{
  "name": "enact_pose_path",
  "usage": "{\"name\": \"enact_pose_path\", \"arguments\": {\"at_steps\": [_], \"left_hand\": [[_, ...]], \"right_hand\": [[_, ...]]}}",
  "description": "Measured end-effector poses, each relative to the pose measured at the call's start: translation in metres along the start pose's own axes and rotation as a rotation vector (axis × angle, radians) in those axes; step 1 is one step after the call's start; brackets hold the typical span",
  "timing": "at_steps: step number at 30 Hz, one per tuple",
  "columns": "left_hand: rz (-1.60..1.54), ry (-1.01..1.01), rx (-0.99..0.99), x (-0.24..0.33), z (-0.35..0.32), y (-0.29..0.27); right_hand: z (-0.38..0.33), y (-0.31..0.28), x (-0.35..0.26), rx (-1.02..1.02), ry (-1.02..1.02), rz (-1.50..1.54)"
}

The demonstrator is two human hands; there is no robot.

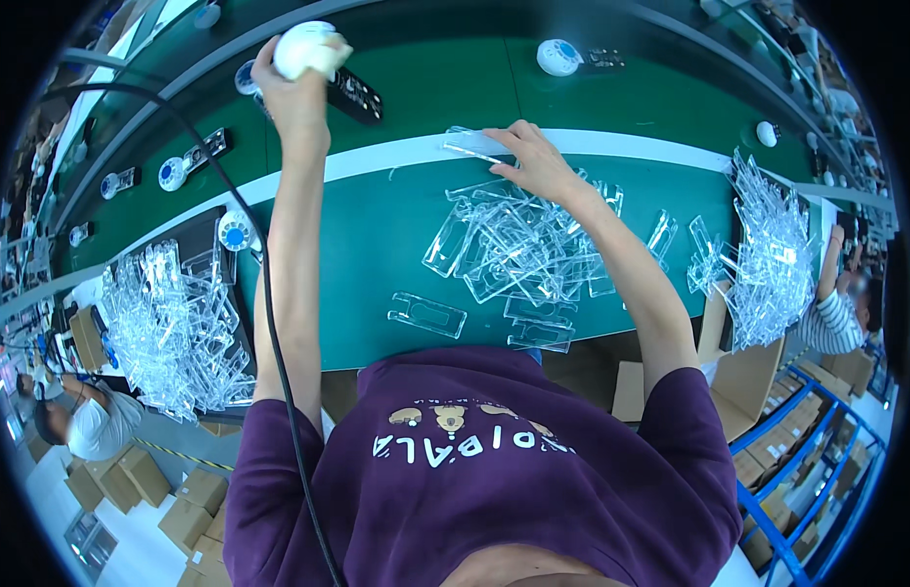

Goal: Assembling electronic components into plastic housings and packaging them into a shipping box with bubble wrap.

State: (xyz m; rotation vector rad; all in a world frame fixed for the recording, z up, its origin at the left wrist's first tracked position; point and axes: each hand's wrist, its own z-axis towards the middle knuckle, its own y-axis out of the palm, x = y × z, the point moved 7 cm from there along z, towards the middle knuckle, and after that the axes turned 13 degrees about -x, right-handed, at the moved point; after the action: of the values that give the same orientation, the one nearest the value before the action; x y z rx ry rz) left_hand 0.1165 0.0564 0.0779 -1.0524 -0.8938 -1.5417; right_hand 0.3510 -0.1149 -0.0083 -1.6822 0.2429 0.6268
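Head view, clear tray point(471, 146) lying crosswise, right hand point(539, 161) on it

A round white plastic device point(303, 49) with a black cable is gripped in the raised left hand point(296, 93), above the green belt's far side. A flat clear plastic tray piece point(471, 147) lies on the white belt edge, under the right hand's point(538, 161) fingertips.

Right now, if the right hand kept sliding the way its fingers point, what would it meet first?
The right hand points toward a clear plastic piece on the white strip; its fingertips seem already on it, though depth is unclear.
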Motion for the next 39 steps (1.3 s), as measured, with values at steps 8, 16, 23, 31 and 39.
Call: {"name": "enact_pose_path", "arguments": {"at_steps": [8, 16, 23, 31, 39], "left_hand": [[-0.917, -0.336, 0.045, -0.031, -0.043, -0.017], [-1.004, -0.341, -0.091, -0.012, -0.064, 0.004], [-0.798, -0.233, -0.158, 0.019, -0.068, 0.009], [-0.693, -0.143, -0.223, 0.039, -0.069, 0.012], [-0.611, -0.44, -0.235, 0.01, -0.105, 0.025]], "right_hand": [[0.009, -0.04, -0.086, 0.26, 0.058, 0.456], [0.021, -0.016, -0.155, 0.429, -0.006, 0.179], [0.005, -0.003, -0.164, 0.471, -0.012, 0.305], [0.001, -0.01, -0.158, 0.464, -0.109, 0.397], [0.003, -0.018, -0.158, 0.396, -0.103, 0.359]]}}
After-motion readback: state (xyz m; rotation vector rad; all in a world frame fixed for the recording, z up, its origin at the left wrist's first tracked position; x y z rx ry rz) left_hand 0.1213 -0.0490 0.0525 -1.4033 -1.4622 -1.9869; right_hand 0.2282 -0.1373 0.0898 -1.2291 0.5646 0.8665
